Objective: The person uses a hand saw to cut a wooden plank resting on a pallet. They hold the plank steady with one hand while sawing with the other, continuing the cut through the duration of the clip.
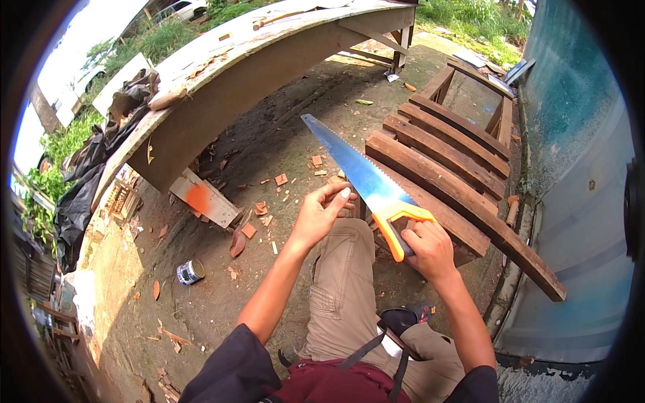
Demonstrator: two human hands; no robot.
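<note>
My right hand (430, 248) is closed round the orange and dark handle of a handsaw (356, 164). Its bright blade slants up to the far left, with the toothed edge towards the brown timber. Just left of the blade, above my bent knee, is my left hand (319, 215). Its fingers are curled in and its thumb lies against them; whether something small is between them I cannot make out. Beneath and beyond the saw, a long wooden beam (463, 208) lies across a slatted wooden frame (447, 138), its near end sticking out to the right.
A long pale-topped table (248, 74) arches across the far left, with black plastic sheeting (87, 195) over its end. Offcuts (249, 230) and leaves lie on the concrete floor, near a tin can (191, 272) and an orange-marked board (205, 198). A blue-grey metal sheet wall (578, 221) stands right.
</note>
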